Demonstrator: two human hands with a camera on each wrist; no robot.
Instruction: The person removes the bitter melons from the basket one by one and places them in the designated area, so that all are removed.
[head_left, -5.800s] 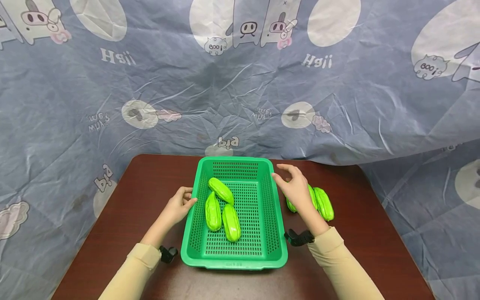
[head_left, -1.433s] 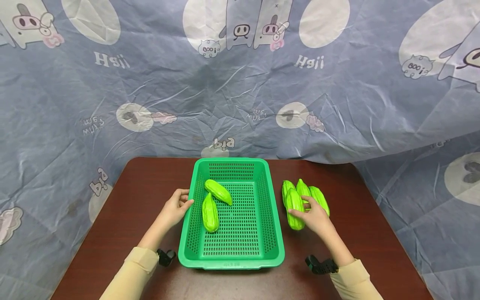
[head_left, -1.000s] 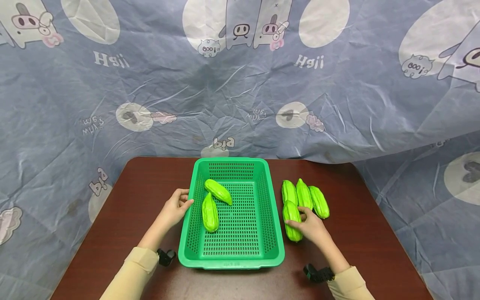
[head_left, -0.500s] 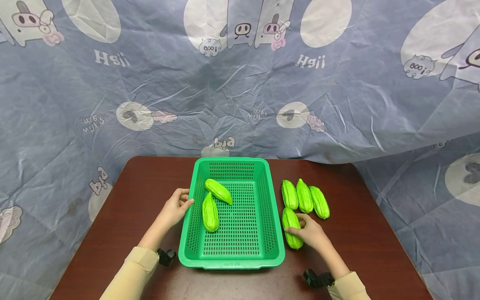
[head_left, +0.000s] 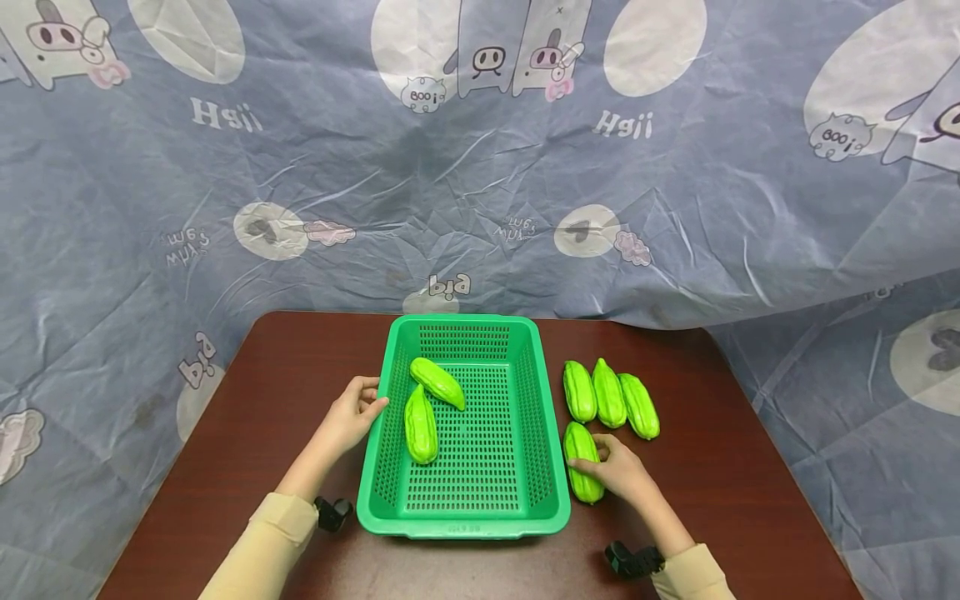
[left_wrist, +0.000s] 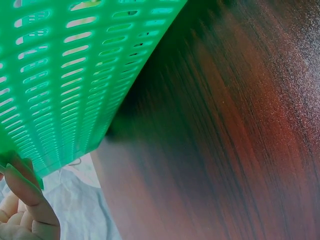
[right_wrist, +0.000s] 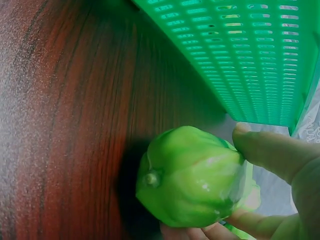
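Note:
My right hand [head_left: 622,471] holds a bright green ribbed gourd [head_left: 582,483] between thumb and fingers, just outside the right wall of the basket. Seen from the right wrist, the thumb lies along one side of this gourd [right_wrist: 192,175], whose small stem end faces the camera. My left hand [head_left: 356,412] grips the left rim of the green plastic basket [head_left: 465,527]. In the left wrist view, curled fingers [left_wrist: 30,192] meet the basket's perforated side. Inside the basket, a gourd [head_left: 437,383] lies slantwise behind another gourd [head_left: 421,429] on the left half of the floor.
Three more gourds [head_left: 610,396] lie side by side on the dark brown table [head_left: 300,358], behind my right hand. A grey-blue patterned cloth [head_left: 480,167] hangs behind the table's far edge. Black bands sit on both wrists.
A third gourd left the basket earlier and is now at the right. Since then my right hand has moved it nearer along the basket's side. The left hand has stayed at the rim.

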